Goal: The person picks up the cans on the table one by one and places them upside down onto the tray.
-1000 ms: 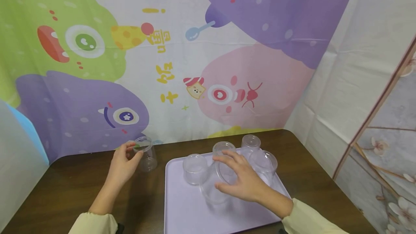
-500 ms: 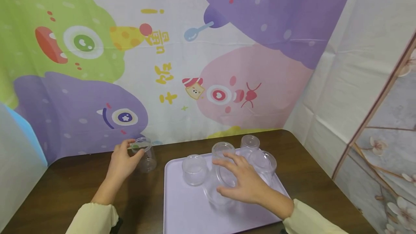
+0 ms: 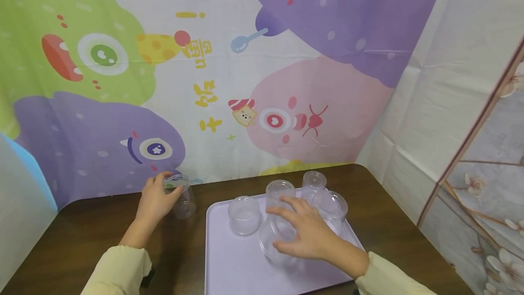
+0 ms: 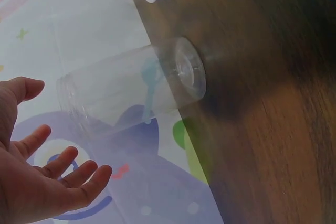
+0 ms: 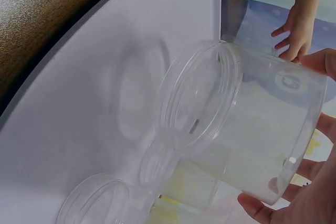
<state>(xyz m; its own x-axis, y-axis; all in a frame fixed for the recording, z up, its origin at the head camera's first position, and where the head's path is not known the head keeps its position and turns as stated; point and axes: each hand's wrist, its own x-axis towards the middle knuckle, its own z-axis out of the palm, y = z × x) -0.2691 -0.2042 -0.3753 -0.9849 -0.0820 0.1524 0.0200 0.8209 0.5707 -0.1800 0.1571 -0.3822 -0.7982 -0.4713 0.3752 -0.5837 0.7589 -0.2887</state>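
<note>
In the head view, my right hand (image 3: 309,233) grips a wide clear plastic jar (image 3: 270,246) above the tray. The right wrist view shows thumb and fingers at the base end of this jar (image 5: 262,124), its ridged open mouth tilted down toward the tray. My left hand (image 3: 156,200) is beside the top of a tall clear jar (image 3: 186,206) standing on the table at left. Seen from the left wrist, the thumb and spread fingers are apart from that jar (image 4: 123,93), with a gap between them.
A pale purple tray (image 3: 229,270) lies on the dark wood table (image 3: 180,258). On it stand a short clear jar (image 3: 244,217) and several other clear jars, including one at the back right (image 3: 314,181). A cartoon-print cloth (image 3: 217,149) hangs behind the table.
The jar in my right hand has turned, its mouth end swinging slightly right and down. My left hand stays beside the tall jar, almost still. The view has shifted slightly.
</note>
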